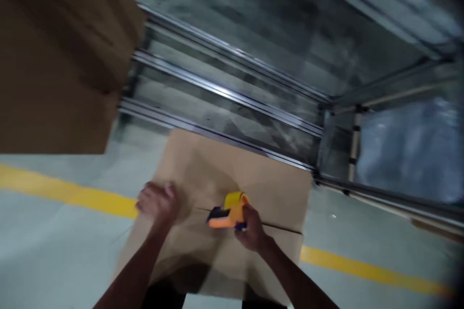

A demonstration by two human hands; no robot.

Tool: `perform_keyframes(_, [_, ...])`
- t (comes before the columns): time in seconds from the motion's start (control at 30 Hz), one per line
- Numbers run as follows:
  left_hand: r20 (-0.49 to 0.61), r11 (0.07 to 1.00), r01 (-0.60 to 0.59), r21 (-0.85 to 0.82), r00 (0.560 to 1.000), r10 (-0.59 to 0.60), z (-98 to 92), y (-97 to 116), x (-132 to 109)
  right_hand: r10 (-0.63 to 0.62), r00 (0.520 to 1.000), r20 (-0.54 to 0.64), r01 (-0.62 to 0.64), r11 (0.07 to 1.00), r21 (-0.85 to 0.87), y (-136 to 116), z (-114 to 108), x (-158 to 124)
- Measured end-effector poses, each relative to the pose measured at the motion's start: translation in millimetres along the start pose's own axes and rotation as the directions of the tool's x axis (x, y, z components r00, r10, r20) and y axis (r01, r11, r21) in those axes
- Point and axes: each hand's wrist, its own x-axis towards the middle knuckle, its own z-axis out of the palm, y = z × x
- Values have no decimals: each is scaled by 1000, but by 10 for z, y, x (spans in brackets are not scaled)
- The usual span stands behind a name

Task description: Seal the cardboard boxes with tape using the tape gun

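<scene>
A cardboard box (275,183) lies before me with its top flaps folded in, and a dark seam runs across the middle. My right hand (253,231) is wrapped round the handle of an orange tape dispenser (237,213) with a roll of yellow tape on it. The dispenser is over the seam; blur hides whether it touches the cardboard. At the box's left edge is my left hand (157,201), its fingers bent over the side and its thumb on top.
Beyond the box runs a metal rail frame (224,91). A larger brown carton (61,72) stands at upper left. To the right, a rack holds a clear plastic bag (409,149). A yellow line (72,190) crosses the grey floor.
</scene>
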Motion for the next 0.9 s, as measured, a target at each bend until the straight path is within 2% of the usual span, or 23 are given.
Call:
perform_keyframes(0.07, [45,998,-59,-20,997,60,-4,-97,11,61,977,205,-81,993,91,-231,45,41])
perform_keyframes(0.1, [68,995,-95,-43,993,98,-12,-154,23,86,944,318,-127,986,112,-343,75,88])
perform_keyframes(0.17, [102,982,-145,-117,982,157,-35,-257,47,128,846,518,-206,974,95,-525,168,221])
perform_keyframes(0.23, [126,962,-156,-225,974,188,-65,-329,67,181,748,638,-251,968,20,-617,293,362])
perform_keyframes(0.3, [152,925,-127,-359,970,192,-101,-389,78,245,709,661,-267,961,-70,-618,407,461])
perform_keyframes(0.43, [219,761,41,-647,966,134,-193,-597,7,340,741,579,-297,939,-171,-531,499,472])
perform_keyframes(0.5, [321,630,169,-758,937,135,-246,-737,-126,369,750,549,-322,929,-185,-532,511,431])
perform_keyframes(0.53, [399,555,244,-795,900,176,-270,-802,-216,381,753,537,-332,924,-190,-547,520,413])
perform_keyframes(0.6, [544,402,406,-820,772,329,-313,-903,-421,401,760,512,-344,916,-207,-590,547,391])
perform_keyframes(0.67, [596,265,540,-799,649,473,-346,-951,-616,415,766,491,-344,910,-232,-626,575,387])
perform_keyframes(0.7, [594,201,586,-785,619,514,-361,-956,-697,420,768,482,-341,907,-247,-635,584,389])
perform_keyframes(0.77, [569,86,634,-768,615,546,-394,-939,-814,430,771,469,-332,901,-280,-629,583,396])
perform_keyframes(0.9, [527,-86,656,-750,670,523,-460,-887,-867,447,772,451,-319,887,-334,-582,535,408])
